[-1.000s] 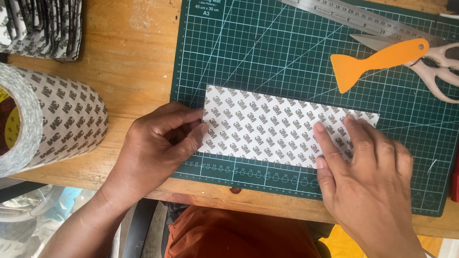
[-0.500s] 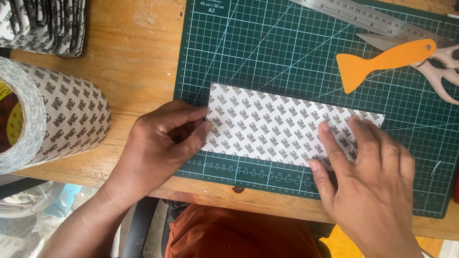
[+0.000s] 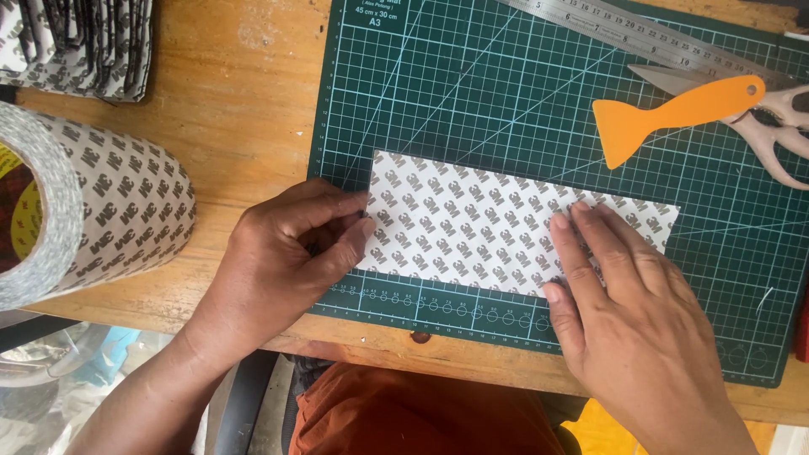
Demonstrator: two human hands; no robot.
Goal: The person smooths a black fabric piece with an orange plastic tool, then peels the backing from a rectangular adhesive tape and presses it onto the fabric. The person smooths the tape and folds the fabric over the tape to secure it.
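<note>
strip: white patterned adhesive-backed strip (image 3: pixel 497 223) lies flat on the green cutting mat (image 3: pixel 472 101), long side roughly parallel to the mat's near edge, slightly skewed to the grid.
left hand: left hand (image 3: pixel 282 261) pinches the strip's left short edge, thumb and forefinger closed narrow on the corner, apparently at the liner.
right hand: right hand (image 3: pixel 628 316) flat, fingers spread and pressed on the strip's right end; grips nothing.
technique: keep the right palm pressing so the strip can't slide; work the corner with the nails only, lift low and slow so the sheet doesn't crease.
edges: strip sits near the mat's near edge; mat ends close to the counter (image 3: pixel 236 109) lip, so little margin toward the body.
open room: bare mat beyond the strip is free up to the orange scraper (image 3: pixel 666 114), scissors (image 3: pixel 779 126) and steel ruler (image 3: pixel 640 34).
left side: big tape roll (image 3: pixel 93 206) just beside the left wrist; stack of cut pieces (image 3: pixel 84 42) at far left.
</note>
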